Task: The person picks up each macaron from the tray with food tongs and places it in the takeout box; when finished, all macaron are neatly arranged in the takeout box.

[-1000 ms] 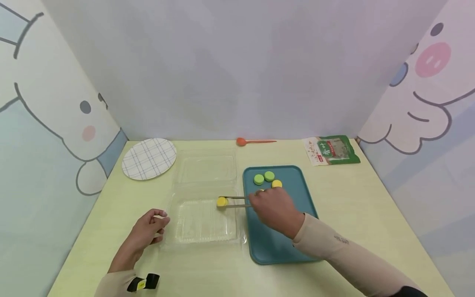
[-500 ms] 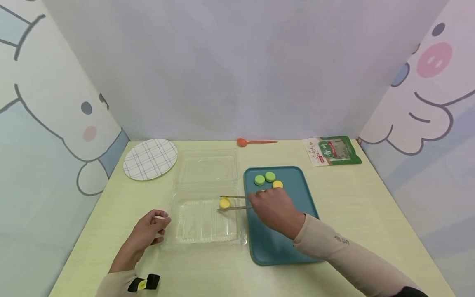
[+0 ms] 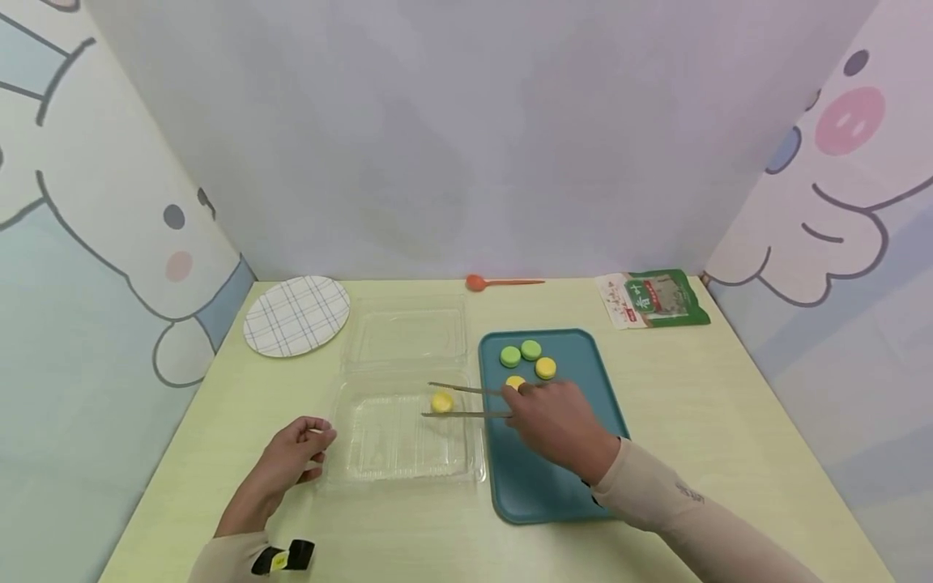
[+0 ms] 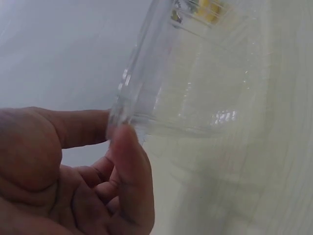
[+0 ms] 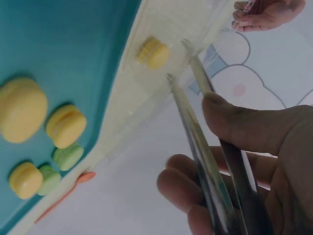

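My right hand [image 3: 561,421] holds metal tongs [image 5: 195,122] whose arms stand apart. A yellow macaron [image 3: 441,402] lies in the right part of the clear plastic container [image 3: 401,478]; the tong tips are off it in the right wrist view. With thumb and a finger, my left hand [image 3: 291,453] pinches the container's left rim, as the left wrist view shows. On the blue-green tray [image 3: 539,502] are two green macarons [image 3: 530,350] and several yellow macarons [image 3: 546,368]; the right hand hides part of this tray in the head view.
The container's lid [image 3: 404,332] lies folded back behind it. A checked plate [image 3: 297,316] is at the back left, an orange spoon [image 3: 477,282] at the back edge, and a green-and-white food packet [image 3: 652,299] at the back right. Walls rise around the table.
The tongs have spread and let go of the yellow macaron, which now lies in the container. My right hand has drawn back slightly to the right; the left hand stays put.
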{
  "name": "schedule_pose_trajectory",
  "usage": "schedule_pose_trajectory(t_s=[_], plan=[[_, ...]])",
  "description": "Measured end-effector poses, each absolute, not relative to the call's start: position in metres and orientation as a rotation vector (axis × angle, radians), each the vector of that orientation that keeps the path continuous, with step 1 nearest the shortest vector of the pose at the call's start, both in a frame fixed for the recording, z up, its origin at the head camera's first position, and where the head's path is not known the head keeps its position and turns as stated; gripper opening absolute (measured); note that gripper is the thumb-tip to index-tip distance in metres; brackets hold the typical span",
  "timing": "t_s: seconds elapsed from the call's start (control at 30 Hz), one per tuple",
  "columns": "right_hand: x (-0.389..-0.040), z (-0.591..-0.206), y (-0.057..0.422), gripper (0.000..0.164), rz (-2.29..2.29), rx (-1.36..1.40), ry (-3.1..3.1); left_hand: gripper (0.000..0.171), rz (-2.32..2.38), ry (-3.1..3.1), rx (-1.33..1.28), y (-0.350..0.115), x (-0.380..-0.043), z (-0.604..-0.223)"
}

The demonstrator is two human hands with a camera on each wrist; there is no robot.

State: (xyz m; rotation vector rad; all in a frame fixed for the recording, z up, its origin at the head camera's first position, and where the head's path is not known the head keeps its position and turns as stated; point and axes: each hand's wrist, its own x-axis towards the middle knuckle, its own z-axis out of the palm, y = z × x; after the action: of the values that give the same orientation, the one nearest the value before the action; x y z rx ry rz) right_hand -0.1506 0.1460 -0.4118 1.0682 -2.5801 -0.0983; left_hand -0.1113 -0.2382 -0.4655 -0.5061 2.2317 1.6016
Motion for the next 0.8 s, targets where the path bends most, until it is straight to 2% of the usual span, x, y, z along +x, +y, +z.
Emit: schedule_pose_trajectory(t_s=[0.3, 0.8], plan=[[-0.147, -0.432, 0.161, 0.043, 0.213, 0.990, -2.580, 0.040, 1.606, 2.240, -0.494, -0.237, -0.109, -0.465], [-0.141, -0.440, 0.187, 0.048, 0.344, 0.961, -2.564, 0.047, 1.589, 2.272, -0.440, -0.237, -0.110, -0.465]])
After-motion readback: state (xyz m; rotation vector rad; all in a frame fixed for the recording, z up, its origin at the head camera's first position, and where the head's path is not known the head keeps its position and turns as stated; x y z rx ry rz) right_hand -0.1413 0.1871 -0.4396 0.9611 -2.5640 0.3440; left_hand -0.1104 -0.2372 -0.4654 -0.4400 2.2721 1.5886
